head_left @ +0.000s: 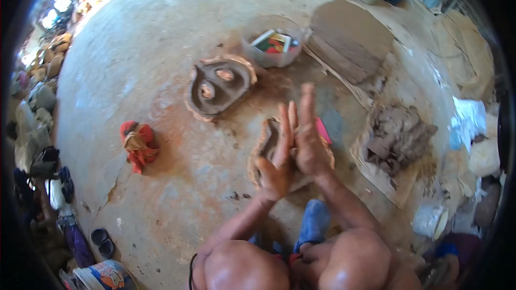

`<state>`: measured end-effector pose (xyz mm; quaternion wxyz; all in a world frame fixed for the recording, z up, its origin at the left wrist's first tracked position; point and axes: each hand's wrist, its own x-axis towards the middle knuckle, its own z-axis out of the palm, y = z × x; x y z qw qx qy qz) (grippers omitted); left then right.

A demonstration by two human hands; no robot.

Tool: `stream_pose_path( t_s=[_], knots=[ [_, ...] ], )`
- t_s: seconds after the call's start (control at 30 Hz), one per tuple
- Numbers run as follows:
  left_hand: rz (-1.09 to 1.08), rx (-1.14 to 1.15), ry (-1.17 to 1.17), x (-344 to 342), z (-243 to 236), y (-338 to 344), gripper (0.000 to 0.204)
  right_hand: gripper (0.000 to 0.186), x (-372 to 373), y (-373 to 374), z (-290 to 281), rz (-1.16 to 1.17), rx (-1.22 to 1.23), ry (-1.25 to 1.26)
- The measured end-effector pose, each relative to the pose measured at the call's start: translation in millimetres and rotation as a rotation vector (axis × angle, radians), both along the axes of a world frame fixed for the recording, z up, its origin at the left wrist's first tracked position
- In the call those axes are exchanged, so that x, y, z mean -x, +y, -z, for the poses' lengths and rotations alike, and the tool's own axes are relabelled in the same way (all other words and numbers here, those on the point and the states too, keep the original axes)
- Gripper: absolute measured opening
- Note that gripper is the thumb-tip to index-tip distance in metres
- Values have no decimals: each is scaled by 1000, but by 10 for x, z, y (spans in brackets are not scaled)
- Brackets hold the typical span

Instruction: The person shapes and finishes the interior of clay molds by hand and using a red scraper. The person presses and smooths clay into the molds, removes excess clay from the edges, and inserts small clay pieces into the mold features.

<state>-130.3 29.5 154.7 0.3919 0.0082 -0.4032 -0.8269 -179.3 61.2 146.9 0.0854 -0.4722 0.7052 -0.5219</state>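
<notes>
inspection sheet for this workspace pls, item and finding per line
surface: bare earthen floor, dusty and cracked at lower left
job's things: clay piece on the floor under the hands; left hand and right hand pressed palm to palm above it
other work: finished clay mask lying flat, apart from the hands
clutter: red cloth; clear tub of tools; wooden board; lump of raw clay; pink item beside the right hand
grips: hands flat, fingers straight; anything between the palms is hidden
cables: nothing seen
surroundings: sandals and pots at the left edge
</notes>
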Motion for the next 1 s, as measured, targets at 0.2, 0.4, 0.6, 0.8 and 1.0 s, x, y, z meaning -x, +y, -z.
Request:
stream_pose_path(
  t_s=[0.2, 0.4, 0.6, 0.8, 1.0],
  knots=[
    [55, -234, -93, -208, -52, -59, 127, 109, 171, -123, -12, -173, -38, -98],
    [129, -336, -13, -69, -32, 14, 118, 98, 172, -4, 29, -209, -10, 177],
    [41, -398, -59, 13, 91, -157, 114, 112, 187, 32, -69, -26, -105, -69],
    [77, -391, -42, 41, 229, 42, 105, 114, 22, 182, -91, -210, -29, 267],
    [-160, -269, 519, 323, 396, 154, 102, 106, 364, 16, 176, -20, -66, 176]
  ],
)
